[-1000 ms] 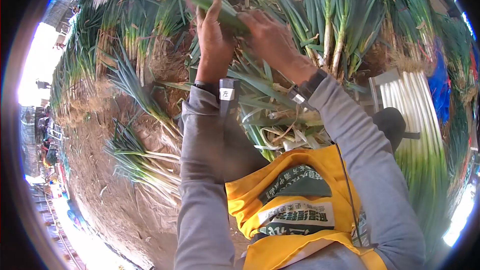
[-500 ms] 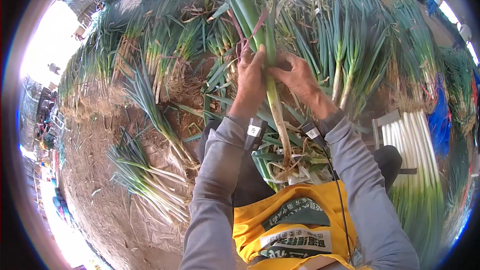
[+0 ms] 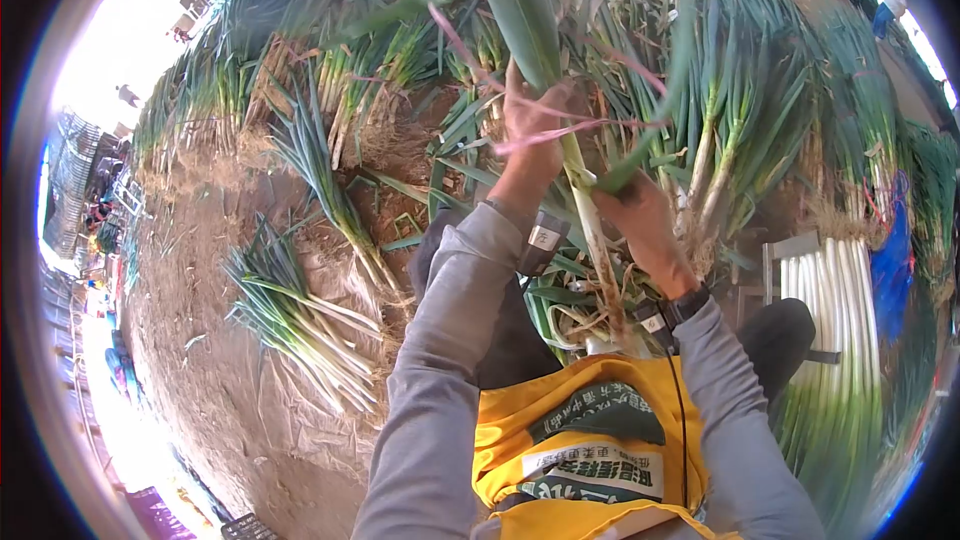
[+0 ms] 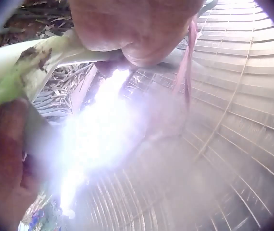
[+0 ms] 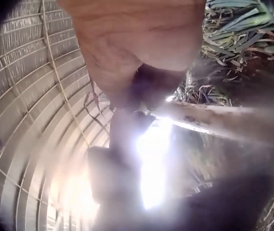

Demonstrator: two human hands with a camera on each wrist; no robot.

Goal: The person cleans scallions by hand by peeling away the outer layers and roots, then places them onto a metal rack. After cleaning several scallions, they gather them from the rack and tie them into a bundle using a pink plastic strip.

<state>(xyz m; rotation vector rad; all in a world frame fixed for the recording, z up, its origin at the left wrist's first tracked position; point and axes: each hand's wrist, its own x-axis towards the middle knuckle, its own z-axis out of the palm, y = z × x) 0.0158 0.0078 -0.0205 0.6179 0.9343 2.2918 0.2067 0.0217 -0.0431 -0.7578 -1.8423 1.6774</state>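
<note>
My left hand (image 3: 535, 125) grips a long green onion (image 3: 593, 230) around the upper part of its stalk, leaves up and brown root end down near the lap. Lower on the stalk, my right hand (image 3: 645, 225) pinches a green outer leaf (image 3: 630, 172) that bends away from the stalk. In the left wrist view, fingers (image 4: 9, 144) of the right hand press that leaf where it splits from the pale stalk (image 4: 41, 57). Pink strips (image 3: 545, 135) cross the left hand. The right wrist view shows the right hand (image 5: 142, 38) beside the stalk (image 5: 218, 118), with glare hiding its fingertips.
Bundles of green onions (image 3: 740, 100) stand in a wide row ahead. Peeled white onions (image 3: 830, 290) lie in a metal rack at right, by a blue bag (image 3: 890, 270). A loose pile (image 3: 300, 330) lies on the dirt floor at left. Leaf scraps (image 3: 560, 305) gather between the knees.
The onion came down from the top of view to stand before the lap. The right hand then slid from beside the left hand down and right, drawing a leaf off the stalk.
</note>
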